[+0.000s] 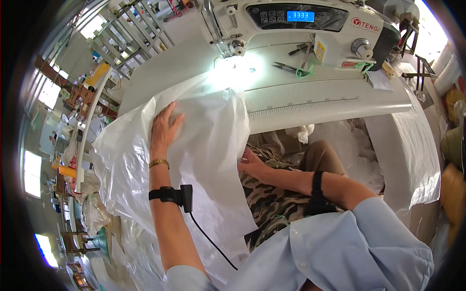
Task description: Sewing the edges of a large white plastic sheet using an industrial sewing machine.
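Observation:
A large sheet of white, shiny plastic-like material (208, 140) spreads over the sewing table and hangs down across my lap. Its far end reaches the brightly lit needle area of a white sewing machine (291, 36). My left hand (165, 127) lies on top of the sheet, fingers stretched out and somewhat apart. Lower down, my right hand (255, 165) is at the sheet's right edge, over my camouflage-patterned clothing. Part of its fingers is hidden by the sheet, so I cannot see whether they pinch the edge.
Small thread snips (290, 68) lie on the table right of the needle. A ruler scale (303, 103) runs along the table's front. More white sheeting (407, 150) hangs over the right side. A metal rack (128, 36) stands behind at the left.

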Tool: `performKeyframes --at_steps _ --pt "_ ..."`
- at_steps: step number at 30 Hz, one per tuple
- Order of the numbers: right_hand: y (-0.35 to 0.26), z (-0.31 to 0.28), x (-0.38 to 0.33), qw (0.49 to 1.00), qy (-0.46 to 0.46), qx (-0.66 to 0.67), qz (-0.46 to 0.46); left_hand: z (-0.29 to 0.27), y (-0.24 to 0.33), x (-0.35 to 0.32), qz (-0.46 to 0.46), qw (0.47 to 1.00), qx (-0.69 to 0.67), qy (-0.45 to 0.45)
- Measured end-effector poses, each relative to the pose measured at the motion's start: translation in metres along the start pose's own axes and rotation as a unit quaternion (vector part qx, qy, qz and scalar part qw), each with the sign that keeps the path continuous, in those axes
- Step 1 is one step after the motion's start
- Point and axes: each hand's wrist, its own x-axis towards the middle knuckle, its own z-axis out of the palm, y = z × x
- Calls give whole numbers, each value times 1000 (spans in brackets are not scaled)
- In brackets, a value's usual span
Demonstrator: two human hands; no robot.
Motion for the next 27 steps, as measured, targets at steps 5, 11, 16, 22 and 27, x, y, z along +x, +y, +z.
performKeyframes --at_steps 5,11,16,22,27 --pt "13 -11 -5 976 -170 -133 6 1 3 0 11 1000 -8 16" --pt "-122 -9 -91 983 -154 -94 32 1 -8 -20 69 996 -23 57" --pt "-186 -58 -162 952 -302 -47 -13 -1 -8 -48 106 989 9 99" --pt "-91 -152 -153 889 -32 -449 84 4 18 -54 97 989 41 105" --pt "-161 -83 -151 770 58 -627 -100 -9 74 -85 -14 988 -39 148"
